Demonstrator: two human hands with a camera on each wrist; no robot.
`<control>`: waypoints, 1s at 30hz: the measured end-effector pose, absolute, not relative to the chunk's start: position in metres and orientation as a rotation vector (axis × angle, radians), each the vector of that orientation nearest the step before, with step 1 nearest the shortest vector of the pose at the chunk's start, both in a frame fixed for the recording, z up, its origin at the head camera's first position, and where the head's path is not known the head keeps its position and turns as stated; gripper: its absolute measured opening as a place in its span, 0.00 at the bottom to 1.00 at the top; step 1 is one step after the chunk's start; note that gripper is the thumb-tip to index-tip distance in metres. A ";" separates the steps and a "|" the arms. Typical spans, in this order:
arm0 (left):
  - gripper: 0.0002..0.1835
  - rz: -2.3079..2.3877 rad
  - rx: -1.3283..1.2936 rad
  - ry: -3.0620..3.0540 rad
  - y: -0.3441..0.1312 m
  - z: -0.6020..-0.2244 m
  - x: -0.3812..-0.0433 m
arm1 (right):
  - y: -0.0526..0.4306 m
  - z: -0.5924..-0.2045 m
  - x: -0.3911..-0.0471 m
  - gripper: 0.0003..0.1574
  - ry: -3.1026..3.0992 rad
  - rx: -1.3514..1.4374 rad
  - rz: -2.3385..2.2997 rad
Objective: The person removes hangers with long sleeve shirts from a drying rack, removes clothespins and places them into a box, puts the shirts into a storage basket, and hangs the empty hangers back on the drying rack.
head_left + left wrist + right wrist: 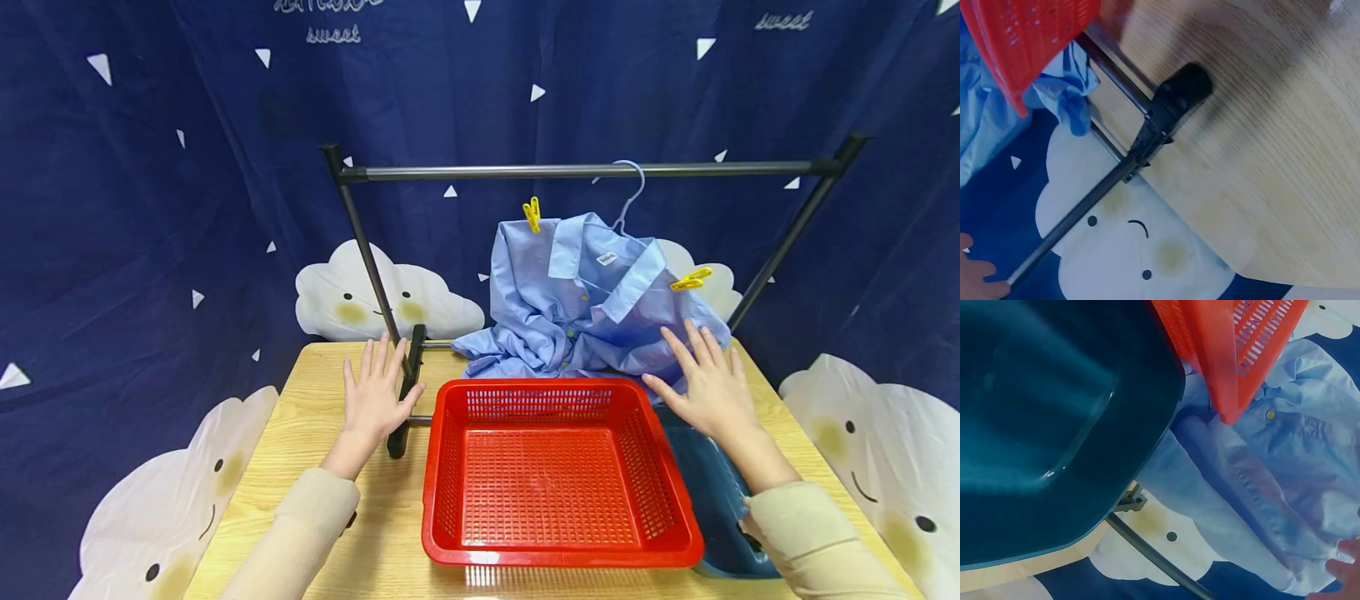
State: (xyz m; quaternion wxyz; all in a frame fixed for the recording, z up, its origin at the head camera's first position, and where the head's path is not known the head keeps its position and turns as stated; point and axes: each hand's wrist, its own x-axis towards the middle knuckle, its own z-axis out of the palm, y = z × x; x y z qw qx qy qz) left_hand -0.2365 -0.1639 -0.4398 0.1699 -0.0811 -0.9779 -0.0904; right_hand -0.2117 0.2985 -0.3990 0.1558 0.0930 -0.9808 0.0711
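Note:
Both hands are held out with fingers spread, and neither grips anything. My left hand [373,400] hovers left of the red basket [551,487], near the rack's left foot. Over the right side of the basket and a blue basin [712,492] is my right hand [712,392]. Behind the basket a light blue shirt [525,308] hangs on a blue hanger [633,200] hooked over the rack's bar. One yellow clothespin [532,214] sits at the shirt's left shoulder, another clothespin [690,280] at its right. The shirt's lower part lies bunched on the table.
A dark metal rack [480,172] spans the back of the wooden table [300,417]. The basket's right side overlaps the basin. A navy curtain [420,83] with white triangles and clouds surrounds the table's back and sides.

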 end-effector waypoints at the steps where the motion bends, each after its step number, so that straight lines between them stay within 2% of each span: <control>1: 0.38 -0.269 -0.232 -2.750 -0.165 -0.440 -0.239 | 0.299 -0.399 -0.212 0.47 -2.782 0.277 0.208; 10: 0.26 -0.333 -0.281 -2.238 -0.179 -0.441 -0.269 | 0.312 -0.394 -0.220 0.32 -2.493 0.303 0.261; 18: 0.16 -0.356 -0.262 -2.077 -0.186 -0.431 -0.293 | 0.324 -0.388 -0.232 0.25 -2.332 0.237 0.258; 30: 0.16 -0.377 -0.153 -2.192 -0.191 -0.428 -0.315 | 0.343 -0.386 -0.253 0.24 -2.235 0.183 0.275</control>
